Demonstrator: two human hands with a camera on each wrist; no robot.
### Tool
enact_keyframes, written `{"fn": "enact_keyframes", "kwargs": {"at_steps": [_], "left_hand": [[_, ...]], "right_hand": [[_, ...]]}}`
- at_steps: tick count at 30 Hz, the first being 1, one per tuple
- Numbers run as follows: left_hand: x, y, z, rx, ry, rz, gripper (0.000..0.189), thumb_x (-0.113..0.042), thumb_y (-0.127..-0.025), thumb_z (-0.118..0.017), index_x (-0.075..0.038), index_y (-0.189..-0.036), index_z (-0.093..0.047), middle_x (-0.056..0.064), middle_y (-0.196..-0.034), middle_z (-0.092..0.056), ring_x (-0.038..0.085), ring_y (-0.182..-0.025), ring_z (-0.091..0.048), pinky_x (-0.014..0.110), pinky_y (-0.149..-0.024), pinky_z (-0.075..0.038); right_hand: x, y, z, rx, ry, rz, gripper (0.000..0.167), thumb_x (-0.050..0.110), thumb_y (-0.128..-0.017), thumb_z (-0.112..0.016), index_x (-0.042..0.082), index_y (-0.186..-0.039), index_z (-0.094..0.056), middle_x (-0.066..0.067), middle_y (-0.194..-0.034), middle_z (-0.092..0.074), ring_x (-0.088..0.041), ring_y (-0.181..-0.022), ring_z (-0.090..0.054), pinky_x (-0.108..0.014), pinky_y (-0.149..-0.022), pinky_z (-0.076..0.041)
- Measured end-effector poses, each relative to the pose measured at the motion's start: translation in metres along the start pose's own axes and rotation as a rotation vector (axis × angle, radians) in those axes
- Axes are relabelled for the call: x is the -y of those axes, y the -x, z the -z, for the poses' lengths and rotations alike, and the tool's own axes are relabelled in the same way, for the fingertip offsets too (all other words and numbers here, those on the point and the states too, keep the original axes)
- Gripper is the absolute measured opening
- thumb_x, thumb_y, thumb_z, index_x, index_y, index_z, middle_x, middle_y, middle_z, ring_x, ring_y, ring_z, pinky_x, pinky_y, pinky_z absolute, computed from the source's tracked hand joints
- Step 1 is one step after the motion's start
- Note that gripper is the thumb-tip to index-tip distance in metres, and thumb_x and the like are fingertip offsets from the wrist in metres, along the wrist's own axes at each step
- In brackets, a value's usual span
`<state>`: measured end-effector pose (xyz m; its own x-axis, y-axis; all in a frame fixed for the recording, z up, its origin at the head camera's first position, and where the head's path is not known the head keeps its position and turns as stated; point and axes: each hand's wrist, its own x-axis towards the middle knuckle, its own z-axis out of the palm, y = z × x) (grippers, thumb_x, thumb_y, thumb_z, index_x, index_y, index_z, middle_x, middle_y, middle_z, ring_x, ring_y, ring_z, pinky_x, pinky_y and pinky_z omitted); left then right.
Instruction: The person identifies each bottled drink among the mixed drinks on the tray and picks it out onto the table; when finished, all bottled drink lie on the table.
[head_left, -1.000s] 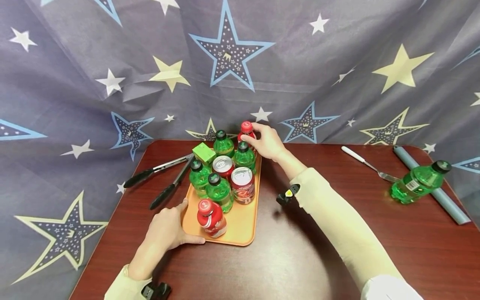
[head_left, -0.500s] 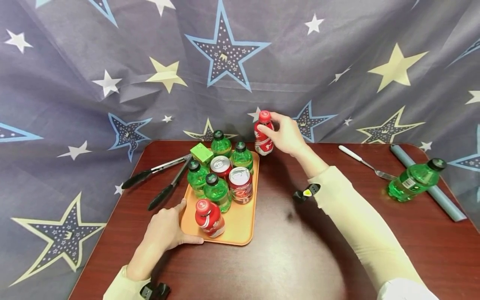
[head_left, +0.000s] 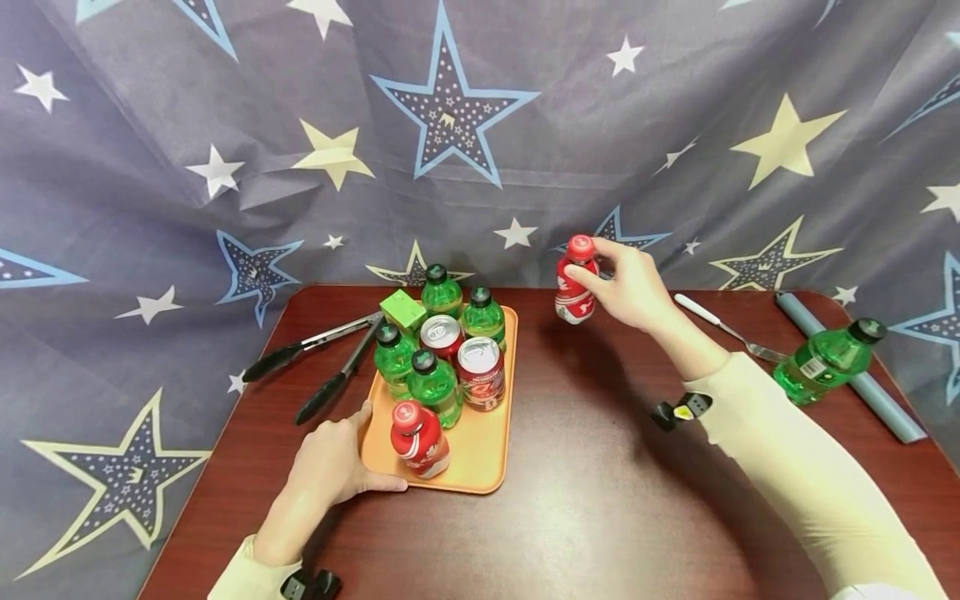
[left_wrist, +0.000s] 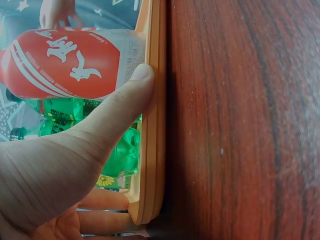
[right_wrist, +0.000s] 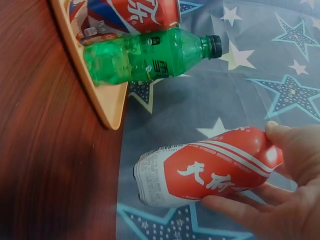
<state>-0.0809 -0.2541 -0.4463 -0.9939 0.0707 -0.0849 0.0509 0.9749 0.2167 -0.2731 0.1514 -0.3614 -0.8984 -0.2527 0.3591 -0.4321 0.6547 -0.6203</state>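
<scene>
In the head view my right hand (head_left: 630, 283) grips a red plastic bottle (head_left: 575, 292) near its neck, held up right of the tray. The right wrist view shows my thumb and fingers around the upper part of this bottle (right_wrist: 215, 167). My left hand (head_left: 330, 458) rests at the near left corner of the orange tray (head_left: 480, 467), thumb along the front rim, fingers along the left side. On the tray stand another red bottle (head_left: 420, 442), several green bottles (head_left: 435, 387), two red cans (head_left: 482, 375) and a green box (head_left: 403, 310).
Black-handled tongs (head_left: 330, 350) lie spread left of the tray. At the right are a white-handled fork (head_left: 723, 322), a green bottle (head_left: 825, 362) leaning over, and a grey-blue roll (head_left: 885, 404). A starry curtain (head_left: 480, 208) hangs along the table's back edge.
My right hand has lifted the red bottle from the tray's far right corner and carried it rightward over the table. My left hand has stayed at the tray corner.
</scene>
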Motion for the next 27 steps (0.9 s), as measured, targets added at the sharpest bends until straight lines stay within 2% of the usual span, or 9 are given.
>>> {"fn": "enact_keyframes", "kwargs": {"at_steps": [5, 11, 14, 17, 19, 20, 21, 23, 27], "left_hand": [[-0.001, 0.001, 0.001, -0.001, -0.003, 0.006, 0.133, -0.074, -0.052, -0.095, 0.008, -0.148, -0.054, 0.033, -0.116, -0.075, 0.047, -0.093, -0.074, 0.06, -0.081, -0.059], [-0.002, 0.001, 0.002, 0.012, -0.002, 0.004, 0.134, -0.075, -0.053, -0.095, 0.009, -0.149, -0.054, 0.033, -0.117, -0.074, 0.047, -0.094, -0.074, 0.06, -0.081, -0.059], [-0.002, 0.0, 0.002, 0.01, 0.006, 0.009, 0.132, -0.074, -0.054, -0.095, 0.008, -0.149, -0.054, 0.033, -0.117, -0.074, 0.046, -0.095, -0.074, 0.059, -0.082, -0.06], [-0.003, -0.001, 0.002, 0.009, 0.01, 0.009, 0.131, -0.074, -0.054, -0.095, 0.008, -0.149, -0.054, 0.032, -0.117, -0.074, 0.046, -0.095, -0.074, 0.059, -0.082, -0.06], [-0.003, -0.001, 0.002, 0.009, 0.008, 0.006, 0.132, -0.074, -0.054, -0.095, 0.008, -0.149, -0.054, 0.033, -0.116, -0.074, 0.046, -0.094, -0.074, 0.059, -0.082, -0.06], [-0.003, -0.001, 0.002, 0.009, 0.006, 0.007, 0.132, -0.075, -0.054, -0.095, 0.008, -0.149, -0.054, 0.033, -0.116, -0.074, 0.046, -0.094, -0.074, 0.059, -0.082, -0.06], [-0.002, -0.001, 0.002, 0.009, 0.004, 0.007, 0.132, -0.075, -0.054, -0.095, 0.008, -0.149, -0.054, 0.033, -0.116, -0.074, 0.046, -0.093, -0.074, 0.059, -0.082, -0.06], [-0.002, 0.0, 0.002, 0.009, -0.001, 0.007, 0.132, -0.075, -0.054, -0.095, 0.008, -0.149, -0.054, 0.033, -0.116, -0.074, 0.046, -0.093, -0.074, 0.059, -0.082, -0.06], [-0.002, 0.0, 0.001, 0.016, -0.003, 0.01, 0.132, -0.074, -0.055, -0.095, 0.009, -0.149, -0.053, 0.033, -0.117, -0.074, 0.046, -0.094, -0.074, 0.059, -0.083, -0.06]], "right_hand": [[-0.009, 0.014, 0.015, -0.034, 0.024, 0.002, 0.035, 0.026, -0.096, -0.081, 0.011, -0.126, -0.075, -0.014, -0.112, -0.081, -0.033, -0.103, -0.079, -0.044, -0.086, -0.056], [-0.022, 0.031, 0.041, -0.049, 0.032, 0.002, 0.033, 0.023, -0.095, -0.082, 0.01, -0.125, -0.076, -0.016, -0.111, -0.081, -0.037, -0.105, -0.08, -0.01, -0.077, -0.046], [-0.027, 0.042, 0.056, -0.062, 0.047, -0.018, 0.034, 0.024, -0.096, -0.081, 0.008, -0.125, -0.075, -0.02, -0.112, -0.08, -0.039, -0.105, -0.079, -0.001, -0.074, -0.041], [-0.031, 0.054, 0.072, -0.088, 0.079, -0.055, 0.035, 0.025, -0.095, -0.083, 0.01, -0.125, -0.076, -0.022, -0.111, -0.08, -0.006, -0.093, -0.08, 0.0, -0.072, -0.04], [-0.034, 0.061, 0.081, -0.112, 0.11, -0.074, 0.036, 0.027, -0.094, -0.083, 0.011, -0.125, -0.076, -0.022, -0.106, -0.081, 0.017, -0.082, -0.069, -0.004, -0.069, -0.039], [-0.036, 0.066, 0.085, -0.122, 0.126, -0.075, 0.036, 0.026, -0.093, -0.084, 0.01, -0.125, -0.076, -0.021, -0.101, -0.081, 0.024, -0.074, -0.06, -0.006, -0.066, -0.038], [-0.038, 0.069, 0.089, -0.134, 0.139, -0.079, 0.036, 0.026, -0.093, -0.084, 0.011, -0.124, -0.076, -0.02, -0.098, -0.081, 0.028, -0.07, -0.05, -0.009, -0.065, -0.037], [-0.042, 0.077, 0.097, -0.157, 0.157, -0.079, 0.036, 0.026, -0.091, -0.085, 0.011, -0.123, -0.077, -0.015, -0.092, -0.08, 0.022, -0.066, -0.047, -0.013, -0.063, -0.036], [-0.053, 0.09, 0.109, -0.185, 0.183, -0.085, 0.035, 0.027, -0.09, -0.086, 0.014, -0.121, -0.078, 0.022, -0.075, -0.07, 0.015, -0.063, -0.047, -0.019, -0.059, -0.035]]}}
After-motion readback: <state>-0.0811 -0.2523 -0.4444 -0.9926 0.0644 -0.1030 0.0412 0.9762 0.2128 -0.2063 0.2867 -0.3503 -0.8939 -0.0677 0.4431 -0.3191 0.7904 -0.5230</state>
